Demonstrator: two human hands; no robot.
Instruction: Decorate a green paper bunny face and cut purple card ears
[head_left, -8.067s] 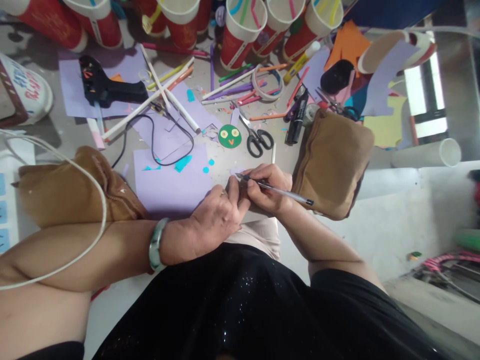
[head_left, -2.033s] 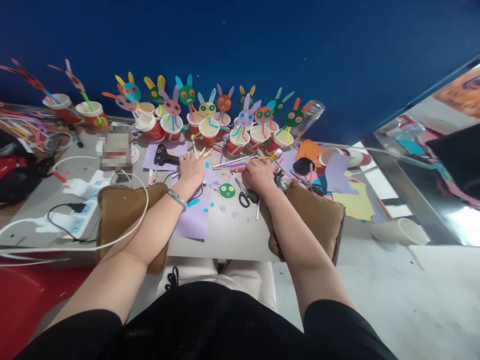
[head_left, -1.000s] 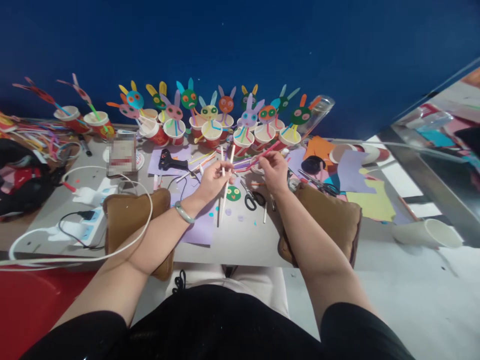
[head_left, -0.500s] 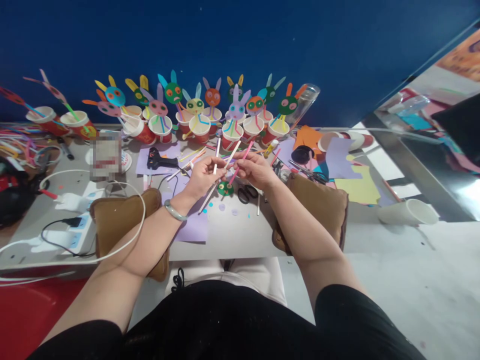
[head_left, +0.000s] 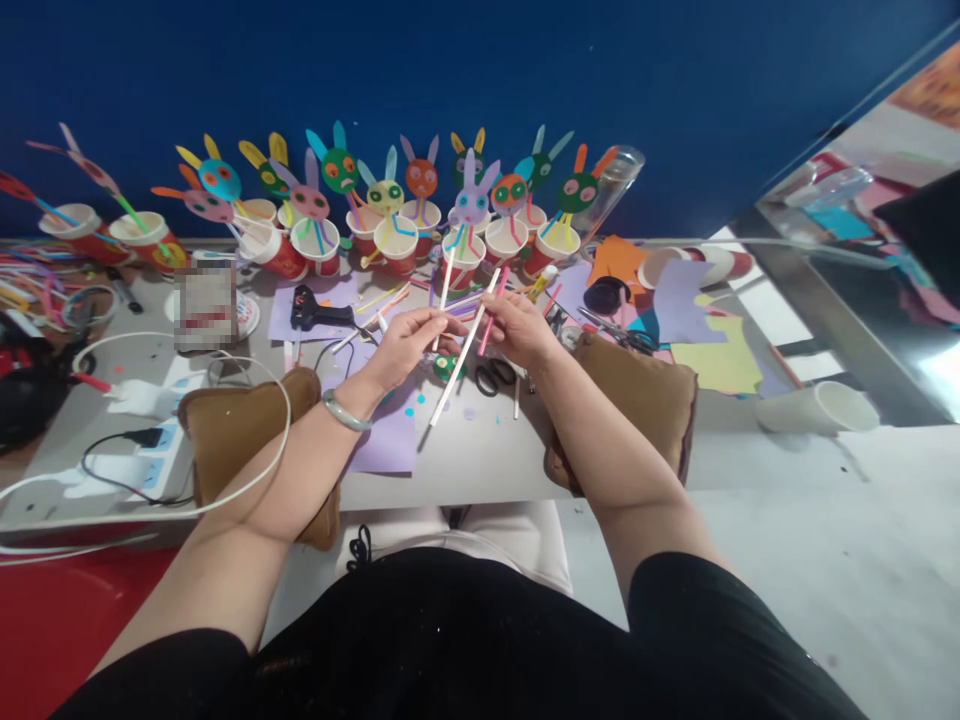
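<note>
Between the thumb and fingers of my left hand [head_left: 412, 345] is a narrow white strip [head_left: 446, 288] that points up toward the cups. My right hand [head_left: 519, 328] pinches a longer white strip [head_left: 459, 368], slanting down to the left, together with a pink strip [head_left: 484, 338]. Below my fingers a small green paper face [head_left: 445, 367] lies on the table. Black-handled scissors [head_left: 495, 378] rest just right of it. Purple paper [head_left: 384, 442] and small round cut-outs lie nearer to me.
Paper cups [head_left: 396, 245] with paper rabbit figures line the blue wall. A black glue gun [head_left: 324, 315] lies left. Brown cushions [head_left: 626, 410] sit under both forearms. A white cable loops over my left arm from a power strip [head_left: 166, 465]. A cup [head_left: 817, 408] lies right.
My hands have moved slightly apart. The long white strip, which crossed by my left fingertips, has shifted right and is now in my right hand alongside the pink strip.
</note>
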